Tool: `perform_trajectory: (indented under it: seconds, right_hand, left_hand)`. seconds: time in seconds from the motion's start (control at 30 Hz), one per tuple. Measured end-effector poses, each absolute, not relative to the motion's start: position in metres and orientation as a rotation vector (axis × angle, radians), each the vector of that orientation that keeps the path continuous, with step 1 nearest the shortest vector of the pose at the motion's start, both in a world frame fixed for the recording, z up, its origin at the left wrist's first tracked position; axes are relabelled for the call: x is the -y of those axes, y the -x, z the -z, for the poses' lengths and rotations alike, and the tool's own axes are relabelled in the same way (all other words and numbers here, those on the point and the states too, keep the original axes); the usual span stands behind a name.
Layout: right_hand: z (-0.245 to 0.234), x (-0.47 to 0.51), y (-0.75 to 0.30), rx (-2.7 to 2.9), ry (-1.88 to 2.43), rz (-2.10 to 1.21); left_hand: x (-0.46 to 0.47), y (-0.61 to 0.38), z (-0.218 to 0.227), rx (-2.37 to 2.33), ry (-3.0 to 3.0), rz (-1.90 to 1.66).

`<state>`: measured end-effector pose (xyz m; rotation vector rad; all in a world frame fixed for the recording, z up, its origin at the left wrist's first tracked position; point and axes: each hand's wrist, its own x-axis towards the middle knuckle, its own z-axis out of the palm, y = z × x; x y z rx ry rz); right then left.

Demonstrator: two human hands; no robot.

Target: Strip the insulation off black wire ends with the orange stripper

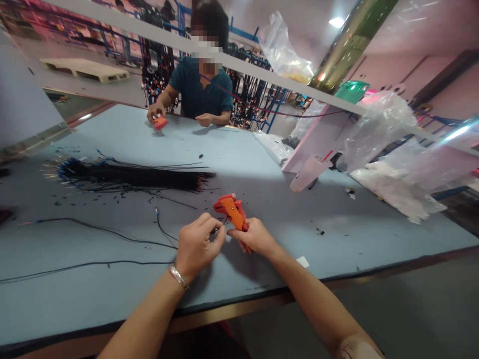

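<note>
My right hand (pixel 255 236) is closed round the handles of an orange and red wire stripper (pixel 232 209), whose jaws point up and to the left. Just left of the tool, my left hand (pixel 200 244) pinches a thin black wire (pixel 164 230) between thumb and fingers. One end of the wire lies close to the stripper's jaws; whether it sits inside them I cannot tell. More black wires (pixel 112 230) trail leftward from under my left hand. Beyond my hands lies a thick bundle of black wires (pixel 142 177), with blue and pale metal ends at the left.
Across the table (pixel 239 149) a co-worker (pixel 204 89) holds another orange-red tool (pixel 160 122). A translucent cup (pixel 309 173) leans by a white divider (pixel 305 137) at the right, with plastic bags (pixel 396 174) beyond. Small black scraps dot the surface. A white beam (pixel 247 65) crosses above.
</note>
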<state>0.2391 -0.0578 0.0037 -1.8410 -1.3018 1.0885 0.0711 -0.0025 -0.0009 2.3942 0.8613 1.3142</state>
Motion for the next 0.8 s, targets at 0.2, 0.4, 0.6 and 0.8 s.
perform_trajectory:
  seconds: [0.2,0.4,0.6,0.8]
  right_hand:
    - [-0.012,0.064,-0.245,1.244,1.481,-1.209]
    - [-0.015,0.066,-0.251,1.172,1.394,-1.187]
    - [-0.013,0.071,-0.245,1.236,1.245,-1.383]
    - [-0.007,0.069,-0.242,1.176,1.064,-1.702]
  left_hand:
    - [0.001,-0.069,0.001,-0.917,-2.311,-1.234]
    - [-0.006,-0.063,-0.004,-1.088,-1.96,-1.197]
    - [-0.017,-0.062,-0.007,-0.964,-1.268,-1.027]
    - [-0.019,-0.058,-0.007,-0.844,-1.185,-0.925]
